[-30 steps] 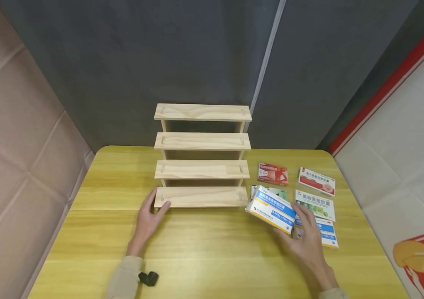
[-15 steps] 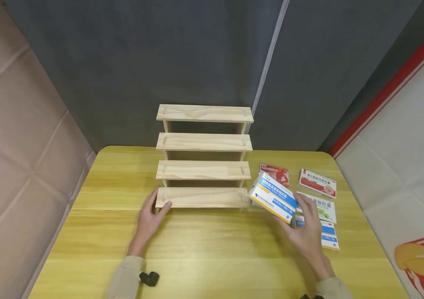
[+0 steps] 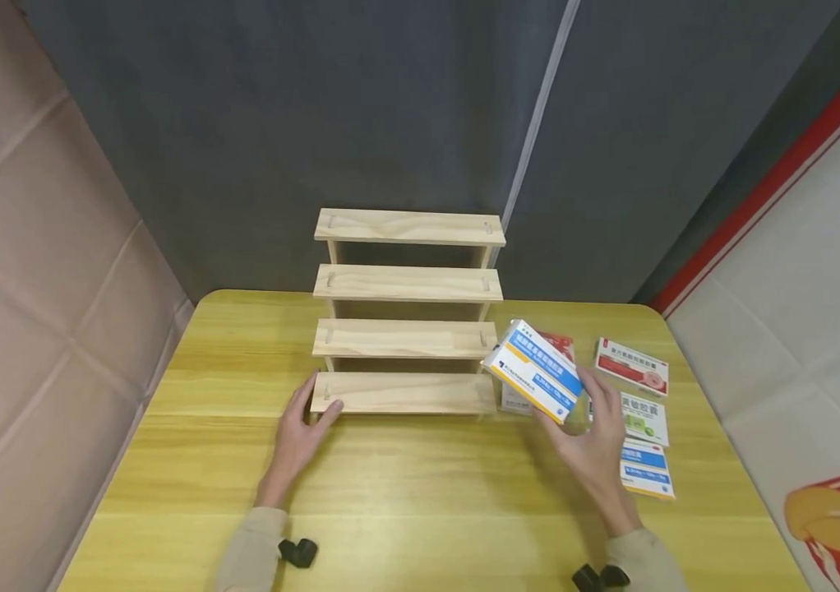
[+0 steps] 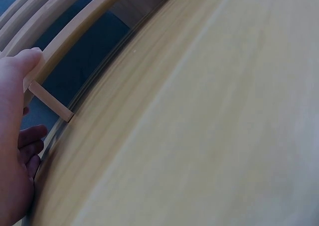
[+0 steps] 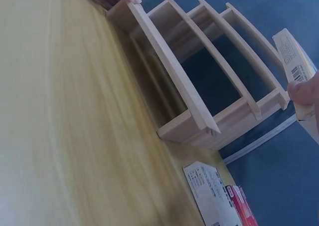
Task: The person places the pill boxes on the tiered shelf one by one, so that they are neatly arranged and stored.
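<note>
A stepped wooden shelf rack (image 3: 405,393) with tiered boards stands mid-table in the head view. My left hand (image 3: 297,436) grips the left end of its lowest board, thumb on top and the other fingers at the side. To the right, my right hand (image 3: 592,444) holds a blue-and-white medicine box (image 3: 534,370) by its right end, tilted and raised near the rack's right side. The right wrist view shows the thumb against the edge of this box (image 5: 294,61). The held box partly hides a red medicine box (image 3: 562,344) and a white-sided one (image 3: 514,400).
On the table's right lie a red-and-white medicine box (image 3: 633,366), a green-and-white one (image 3: 643,419) and another blue-and-white one (image 3: 646,470). A dark grey partition (image 3: 405,107) rises behind the table, and a white wall panel (image 3: 797,329) flanks it on the right.
My right hand has lifted the blue-and-white medicine box up and slightly left, away from the boxes on the table. The left hand stays on the lowest board.
</note>
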Demonstrator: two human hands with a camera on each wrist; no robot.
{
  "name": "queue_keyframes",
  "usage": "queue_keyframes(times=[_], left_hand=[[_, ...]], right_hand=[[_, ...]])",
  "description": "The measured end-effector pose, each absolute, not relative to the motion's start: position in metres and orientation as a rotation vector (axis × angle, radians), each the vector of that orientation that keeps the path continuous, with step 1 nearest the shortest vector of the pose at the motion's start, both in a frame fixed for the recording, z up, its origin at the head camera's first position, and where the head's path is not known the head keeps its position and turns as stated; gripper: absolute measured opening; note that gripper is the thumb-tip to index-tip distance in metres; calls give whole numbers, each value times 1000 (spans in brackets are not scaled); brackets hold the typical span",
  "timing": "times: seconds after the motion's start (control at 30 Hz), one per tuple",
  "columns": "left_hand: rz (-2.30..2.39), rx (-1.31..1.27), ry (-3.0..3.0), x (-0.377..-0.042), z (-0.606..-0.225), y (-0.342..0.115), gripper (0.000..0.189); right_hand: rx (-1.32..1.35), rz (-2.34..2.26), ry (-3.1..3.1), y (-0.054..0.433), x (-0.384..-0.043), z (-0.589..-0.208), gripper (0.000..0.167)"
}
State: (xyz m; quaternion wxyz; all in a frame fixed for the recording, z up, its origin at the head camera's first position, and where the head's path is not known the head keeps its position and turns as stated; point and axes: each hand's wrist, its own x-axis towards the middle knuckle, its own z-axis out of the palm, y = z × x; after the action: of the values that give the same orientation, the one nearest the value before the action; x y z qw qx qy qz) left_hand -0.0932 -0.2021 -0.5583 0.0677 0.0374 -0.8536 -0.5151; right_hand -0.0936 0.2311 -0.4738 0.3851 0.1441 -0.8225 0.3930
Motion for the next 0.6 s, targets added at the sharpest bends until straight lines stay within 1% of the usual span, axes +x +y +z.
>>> queue_keyframes(times=[0.33, 0.6], left_hand=[[-1556, 114, -2568, -93, -561, -203, 77], [-1539, 118, -2567, -93, -561, -203, 77]], right_hand=[[420, 1035, -2026, 216, -109, -465, 82], [431, 1046, -2038, 206, -123, -451, 78]])
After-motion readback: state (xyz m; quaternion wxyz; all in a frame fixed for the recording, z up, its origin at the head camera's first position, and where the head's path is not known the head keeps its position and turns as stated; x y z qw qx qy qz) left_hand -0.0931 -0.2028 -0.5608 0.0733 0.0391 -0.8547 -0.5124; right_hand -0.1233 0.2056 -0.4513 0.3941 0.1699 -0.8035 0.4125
